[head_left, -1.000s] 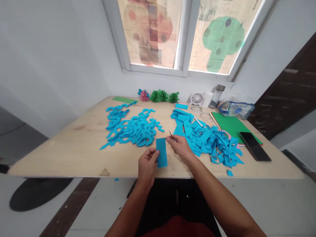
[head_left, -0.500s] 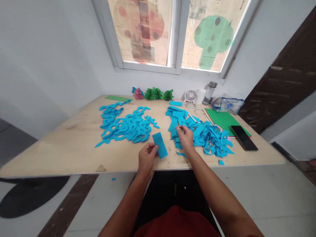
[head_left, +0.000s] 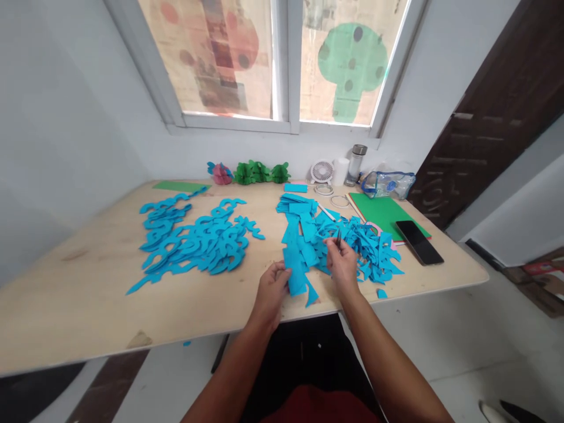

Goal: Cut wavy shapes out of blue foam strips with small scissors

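Between the thumb and fingers of my left hand [head_left: 274, 289] is a rectangular piece of blue paper [head_left: 294, 273], held over the near part of the table. My right hand [head_left: 342, 264] is closed around a thin dark pencil-like tool [head_left: 339, 236]; most of it is hidden by the fingers. Just beyond that hand lies a heap of blue paper scraps [head_left: 374, 252], with flat blue paper pieces [head_left: 302, 207] stacked behind it. To the left spreads a pile of curvy blue paper cut-outs [head_left: 198, 244].
On the wooden table [head_left: 88, 294], a black phone [head_left: 418, 242] rests partly on green sheets [head_left: 388, 214]. Along the wall stand green paper figures [head_left: 259, 171], a small white fan [head_left: 322, 171], a bottle [head_left: 356, 164] and a clear pouch [head_left: 390, 184]. A white pen [head_left: 326, 211] lies among the paper.
The view has swung to the right. My left hand has brought the blue paper closer to the scraps, and my right hand has shifted right over the heap, still holding the dark tool.
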Tool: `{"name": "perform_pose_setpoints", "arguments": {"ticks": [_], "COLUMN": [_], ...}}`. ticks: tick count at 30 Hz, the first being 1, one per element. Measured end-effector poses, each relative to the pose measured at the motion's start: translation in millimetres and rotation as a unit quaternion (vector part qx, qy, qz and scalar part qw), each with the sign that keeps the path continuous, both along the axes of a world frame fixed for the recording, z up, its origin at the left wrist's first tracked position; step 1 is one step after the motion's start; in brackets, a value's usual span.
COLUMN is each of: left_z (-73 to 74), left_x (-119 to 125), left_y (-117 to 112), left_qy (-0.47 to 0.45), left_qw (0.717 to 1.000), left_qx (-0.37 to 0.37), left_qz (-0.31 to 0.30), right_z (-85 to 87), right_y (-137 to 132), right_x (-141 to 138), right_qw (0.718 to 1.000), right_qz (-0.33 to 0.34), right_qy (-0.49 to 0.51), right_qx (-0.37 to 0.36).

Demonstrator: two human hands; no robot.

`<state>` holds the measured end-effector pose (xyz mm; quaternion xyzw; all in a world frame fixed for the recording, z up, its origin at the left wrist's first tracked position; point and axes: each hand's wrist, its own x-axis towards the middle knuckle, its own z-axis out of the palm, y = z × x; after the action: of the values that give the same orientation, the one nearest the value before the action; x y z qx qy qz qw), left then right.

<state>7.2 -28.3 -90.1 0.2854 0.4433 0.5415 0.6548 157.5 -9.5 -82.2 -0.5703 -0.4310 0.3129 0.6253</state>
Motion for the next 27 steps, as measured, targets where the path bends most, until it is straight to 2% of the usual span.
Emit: {"name": "perform_pose_setpoints", "arguments": {"ticks": [7, 9, 11, 13, 15, 18, 24, 27], "left_z": [-9.1, -9.8, -9.6, -8.2, -6.3, -3.8, -1.5, -0.3], "left_x": [-9.3, -10.6, -10.9, -10.7, -10.4, -10.8, -12.1, -12.4], "left_y": [1.3, 1.5, 1.4, 0.9, -0.1, -1.7, -2.7, -3.2], "left_qy": [-0.094, -0.119, -0.140, -0.155, -0.166, -0.179, -0.201, -0.206], "left_qw": [0.988, 0.982, 0.977, 0.973, 0.971, 0.969, 0.966, 0.965], "left_qx": [0.009, 0.015, 0.020, 0.023, 0.022, 0.020, 0.012, 0.006], "left_qz": [0.123, 0.147, 0.161, 0.167, 0.170, 0.169, 0.163, 0.165], "right_z": [-11.7, -9.2, -4.3, 1.1, 5.4, 7.4, 5.0, 4.1], "right_y": [-34.7, -43.7, -49.2, -51.0, -50.1, -47.5, -43.6, -39.5], "right_x": [-7.2, -12.5, -17.4, -21.5, -24.8, -28.0, -26.7, -25.2], "right_qw": [0.980, 0.918, 0.850, 0.799, 0.771, 0.763, 0.775, 0.765], "right_qz": [0.113, 0.142, 0.151, 0.158, 0.164, 0.163, 0.154, 0.165], "right_qy": [-0.152, -0.346, -0.475, -0.545, -0.574, -0.583, -0.572, -0.583], "right_qx": [-0.064, -0.130, -0.170, -0.200, -0.220, -0.227, -0.218, -0.219]}}
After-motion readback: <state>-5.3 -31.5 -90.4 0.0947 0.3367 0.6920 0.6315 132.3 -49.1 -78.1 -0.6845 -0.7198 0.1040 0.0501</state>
